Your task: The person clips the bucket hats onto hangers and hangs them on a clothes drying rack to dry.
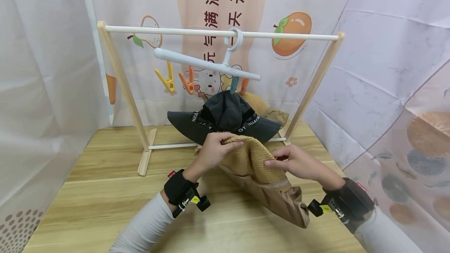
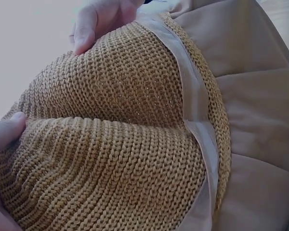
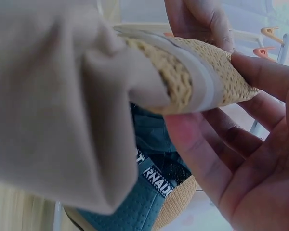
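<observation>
A tan knit sun hat with a smooth brown fabric brim is held above the table, its lined knit crown facing the left wrist camera. My left hand pinches the knit edge between thumb and fingers on the left. On the right, my right hand pinches the same knit; its thumb lies on top and its fingers underneath in the right wrist view. Just behind, a dark hat with white lettering hangs from a teal clip on the pale hanger. Part of another tan hat shows behind it.
A wooden rack with a white top rail spans the back of the table. The hanger tilts down to the right. A yellow clip and an orange clip hang at its left; another orange clip is at its right.
</observation>
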A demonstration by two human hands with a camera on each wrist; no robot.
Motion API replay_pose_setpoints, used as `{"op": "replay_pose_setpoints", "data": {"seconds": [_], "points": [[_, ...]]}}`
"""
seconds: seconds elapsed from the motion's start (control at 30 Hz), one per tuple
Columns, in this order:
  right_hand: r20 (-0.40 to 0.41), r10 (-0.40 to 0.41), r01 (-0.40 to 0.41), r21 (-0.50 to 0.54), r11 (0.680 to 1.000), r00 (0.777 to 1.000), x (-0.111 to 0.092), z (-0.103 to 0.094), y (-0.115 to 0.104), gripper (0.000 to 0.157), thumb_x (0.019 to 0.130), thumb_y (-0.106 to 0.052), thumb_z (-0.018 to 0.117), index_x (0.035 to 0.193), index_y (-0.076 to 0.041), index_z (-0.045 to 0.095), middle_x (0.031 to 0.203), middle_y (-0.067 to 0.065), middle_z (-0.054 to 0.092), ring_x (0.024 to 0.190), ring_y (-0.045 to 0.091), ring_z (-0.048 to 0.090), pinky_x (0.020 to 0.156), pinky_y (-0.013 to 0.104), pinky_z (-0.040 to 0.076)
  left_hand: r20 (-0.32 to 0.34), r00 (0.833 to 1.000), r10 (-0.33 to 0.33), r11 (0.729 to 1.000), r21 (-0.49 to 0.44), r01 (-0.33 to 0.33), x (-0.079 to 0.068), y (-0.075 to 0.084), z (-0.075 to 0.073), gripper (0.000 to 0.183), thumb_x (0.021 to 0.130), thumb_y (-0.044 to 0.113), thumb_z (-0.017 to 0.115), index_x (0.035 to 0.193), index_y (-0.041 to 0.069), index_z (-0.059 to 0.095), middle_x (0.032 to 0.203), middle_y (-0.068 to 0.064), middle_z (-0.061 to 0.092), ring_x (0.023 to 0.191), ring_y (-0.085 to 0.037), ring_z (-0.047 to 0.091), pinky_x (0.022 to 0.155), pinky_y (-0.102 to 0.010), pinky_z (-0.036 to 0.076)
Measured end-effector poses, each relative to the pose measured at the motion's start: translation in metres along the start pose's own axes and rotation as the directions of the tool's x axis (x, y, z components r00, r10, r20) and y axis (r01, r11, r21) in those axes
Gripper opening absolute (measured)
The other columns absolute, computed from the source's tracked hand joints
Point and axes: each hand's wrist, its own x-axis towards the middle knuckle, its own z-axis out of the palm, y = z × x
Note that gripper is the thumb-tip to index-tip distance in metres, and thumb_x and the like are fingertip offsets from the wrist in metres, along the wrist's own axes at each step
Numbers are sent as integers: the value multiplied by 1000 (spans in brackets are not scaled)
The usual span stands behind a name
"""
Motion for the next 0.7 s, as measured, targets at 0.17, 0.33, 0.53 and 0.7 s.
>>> {"op": "replay_pose_setpoints", "data": {"seconds": [0.17,0.33,0.53,0.7], "points": [[7,15,-15,0,1000,1000,9,3,6,26,87,-20,65,63,-12,57,59,-7,37,49,3,38,46,20,34,-45,999,-8,1000,11,8,-1,4,-7,12,81,8,70,90,0,72,86,-16,71,73,-7,58,64,-22,49],[15,13,-13,26,1000,1000,16,2,-18,23,87,-12,64,65,-6,59,59,-6,39,49,1,39,46,19,36,-73,997,-10,1000,12,11,-1,3,-13,13,81,8,70,90,-1,72,87,-17,71,74,-7,58,63,-21,48],[0,-32,32,6,999,999,25,7,-1,22,87,-14,64,66,-9,60,59,-6,40,50,3,39,47,21,35,-82,997,17,999,40,-14,-1,3,-20,13,82,9,69,91,0,72,88,-16,71,75,-11,58,65,-23,48],[0,-36,36,3,999,999,34,10,10,18,87,-25,65,70,-18,64,60,-5,43,52,5,42,48,21,36,-93,995,21,999,41,-17,-2,2,-27,13,83,8,68,93,0,71,90,-17,72,76,-11,59,65,-23,48]]}}
